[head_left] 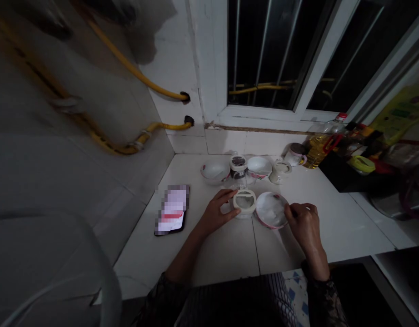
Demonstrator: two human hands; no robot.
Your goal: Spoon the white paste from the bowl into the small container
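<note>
My left hand is closed around a small seasoning jar, thumb and fingers on its cream-coloured rim. The jar's clear lid is flipped up, and pale contents show inside. Just right of the jar sits a white bowl with a pink-patterned rim; something white and blurred lies in it. At the bowl's right edge my right hand is closed in a pinch, and what its fingers hold is hidden. Behind stand another white bowl, a jar with dark contents, a third bowl and a cream-lidded jar.
On the left of the white tiled counter lies a phone with its screen lit. Back right are a lidded cup, an oil bottle and a black rack of condiments. Yellow pipes run along the left wall.
</note>
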